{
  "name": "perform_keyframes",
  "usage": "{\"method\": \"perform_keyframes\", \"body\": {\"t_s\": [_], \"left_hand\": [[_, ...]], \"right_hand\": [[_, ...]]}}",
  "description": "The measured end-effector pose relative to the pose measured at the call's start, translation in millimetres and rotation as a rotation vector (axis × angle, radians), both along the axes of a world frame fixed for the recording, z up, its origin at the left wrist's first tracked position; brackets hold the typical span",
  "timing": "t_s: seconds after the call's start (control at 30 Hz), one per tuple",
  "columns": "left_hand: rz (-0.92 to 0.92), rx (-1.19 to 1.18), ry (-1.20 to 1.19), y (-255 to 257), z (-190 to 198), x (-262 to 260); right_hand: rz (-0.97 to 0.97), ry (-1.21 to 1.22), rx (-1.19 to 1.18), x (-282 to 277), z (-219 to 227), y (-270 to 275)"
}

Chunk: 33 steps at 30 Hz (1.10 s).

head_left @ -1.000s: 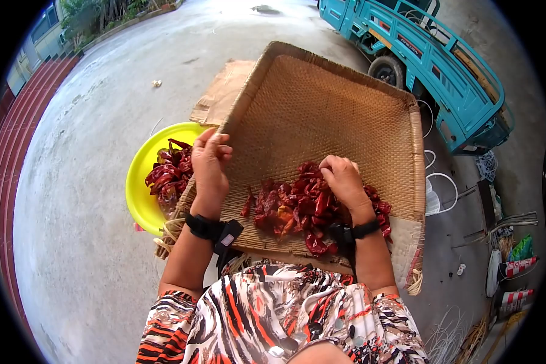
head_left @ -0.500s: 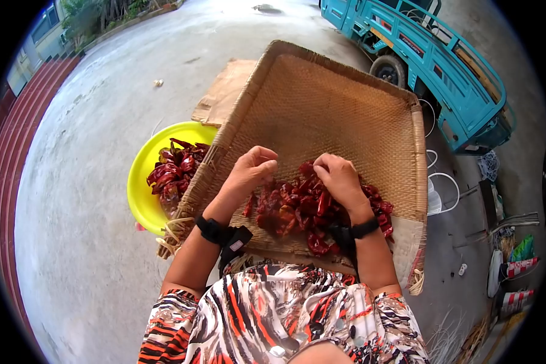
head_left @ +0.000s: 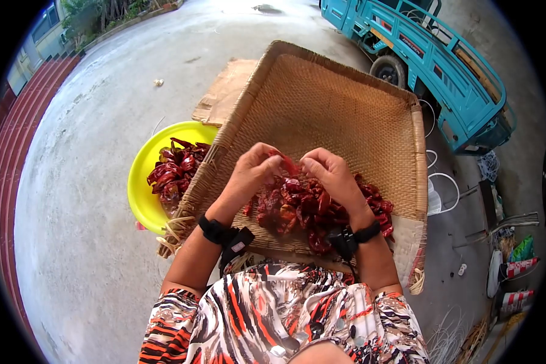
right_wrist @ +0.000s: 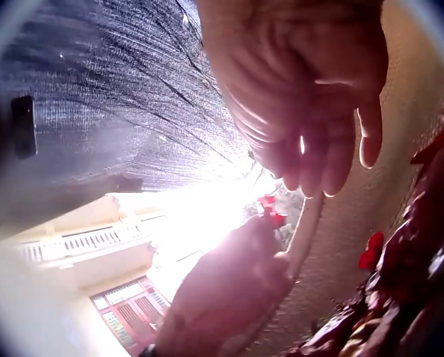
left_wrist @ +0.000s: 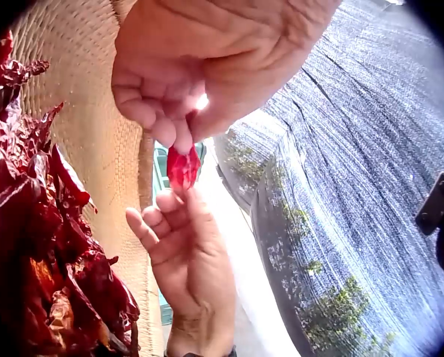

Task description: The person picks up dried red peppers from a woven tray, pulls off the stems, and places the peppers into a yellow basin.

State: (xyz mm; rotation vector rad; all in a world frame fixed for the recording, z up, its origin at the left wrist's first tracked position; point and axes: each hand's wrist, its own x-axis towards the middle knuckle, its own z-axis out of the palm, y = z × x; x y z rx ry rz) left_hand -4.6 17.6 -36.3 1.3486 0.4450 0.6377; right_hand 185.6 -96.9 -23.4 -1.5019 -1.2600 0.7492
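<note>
Over the basket, my left hand [head_left: 249, 176] pinches a dried red chili pepper [head_left: 289, 165] between thumb and fingers. My right hand [head_left: 338, 181] meets it from the other side, thumb and fingertips at its opposite end. In the left wrist view the pepper [left_wrist: 183, 169] stretches between the two hands, bright red with light coming through it. Below both hands a heap of dried red chilies [head_left: 303, 206] lies in the near part of the woven basket [head_left: 321, 100]. A few orange pieces show in the heap.
Left of the basket stands a yellow basin [head_left: 141, 193] with more dried chilies [head_left: 177, 167]. A flat brown sheet [head_left: 224, 91] shows behind the basket's left rim. Farther right are a white bucket [head_left: 434, 200] and a blue cargo tricycle [head_left: 431, 67].
My left hand has come right, from above the basin side of the rim to over the heap. A chili now shows between both hands; the right hand has shifted only slightly.
</note>
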Motion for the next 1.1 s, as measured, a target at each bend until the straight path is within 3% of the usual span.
{"method": "perform_keyframes", "body": {"t_s": [0.03, 0.07, 0.13, 0.17, 0.23, 0.27, 0.43, 0.5, 0.63, 0.73, 0.83, 0.93, 1.03, 1.1], "left_hand": [[0.089, -0.036, -0.084, -3, 5, 1], [0.175, -0.049, -0.093, 2, 3, -1], [0.375, -0.148, -0.33, 8, 0, -3], [0.516, -0.198, -0.418, 12, 1, -4], [0.72, -0.258, -0.538, 26, 1, -12], [0.732, -0.211, -0.566, 37, -7, -18], [0.746, -0.579, -0.679, 49, 7, -37], [0.726, -0.643, -0.719, 44, 13, -34], [0.608, -0.423, -0.463, 41, -7, -25], [0.278, -0.248, -0.181, 31, -3, -15], [0.077, -0.066, 0.046, 12, 5, -5], [-0.106, 0.034, 0.107, 1, -1, 0], [-0.156, 0.033, 0.052, -3, 1, -1], [-0.195, -0.021, 0.037, -2, 6, -5]], "right_hand": [[-0.033, -0.03, -0.002, 8, -5, 3], [-0.065, -0.18, 0.002, 14, -9, 4], [-0.13, -0.48, 0.011, 24, -13, 7], [-0.121, -0.542, -0.11, 30, -17, 9], [-0.132, -0.67, -0.095, 36, -30, 11], [-0.137, -0.733, -0.088, 38, -36, 13], [-0.073, -0.81, -0.154, 40, -49, 18], [-0.035, -0.833, -0.184, 39, -46, 20], [-0.022, -0.77, -0.125, 31, -25, 16], [-0.041, -0.577, -0.036, 22, -16, 14], [-0.033, -0.352, -0.029, 1, 1, 7], [-0.011, -0.145, -0.007, -18, 8, -2], [-0.013, -0.043, 0.025, -30, 10, -7], [0.083, 0.222, 0.024, -29, 9, -9]]}}
